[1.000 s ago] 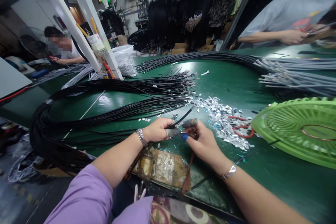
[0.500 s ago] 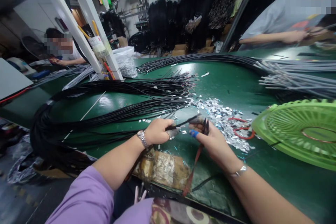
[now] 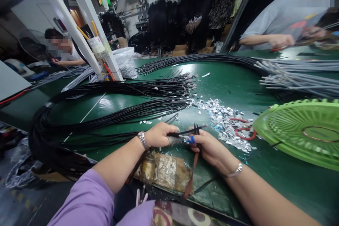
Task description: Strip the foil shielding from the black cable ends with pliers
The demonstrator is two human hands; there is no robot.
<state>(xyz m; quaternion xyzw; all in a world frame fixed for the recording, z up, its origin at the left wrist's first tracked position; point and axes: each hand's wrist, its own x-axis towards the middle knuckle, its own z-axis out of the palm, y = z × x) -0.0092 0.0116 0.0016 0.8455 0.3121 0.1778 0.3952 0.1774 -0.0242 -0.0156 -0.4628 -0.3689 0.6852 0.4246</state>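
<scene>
My left hand (image 3: 159, 135) is closed on a thin black cable (image 3: 186, 132), pinching it between thumb and fingers; grey wrapping covers a fingertip. Close to its right, my right hand (image 3: 209, 146) is wrapped around a dark two-pointed tool (image 3: 196, 129), whose exact kind I cannot make out. Its points stick upward beside the cable, and the cable's end reaches past them to the right. Blue tape (image 3: 190, 139) is wound around a digit of my right hand. Beneath that hand hangs a reddish-brown strip (image 3: 192, 178). Whether the tool touches the cable is unclear.
Bundles of black cables (image 3: 148, 109) curve along the green table (image 3: 225, 77). White scraps (image 3: 225, 120) lie beyond my right hand, near red-handled loops (image 3: 246, 133) and a green fan (image 3: 307, 134). A taped cardboard piece (image 3: 169, 172) sits below my hands. Two people work across the table.
My right hand has moved left and slightly down, bringing the tool closer to my left hand. The cable's end now extends beyond the tool's points. My left hand has barely moved.
</scene>
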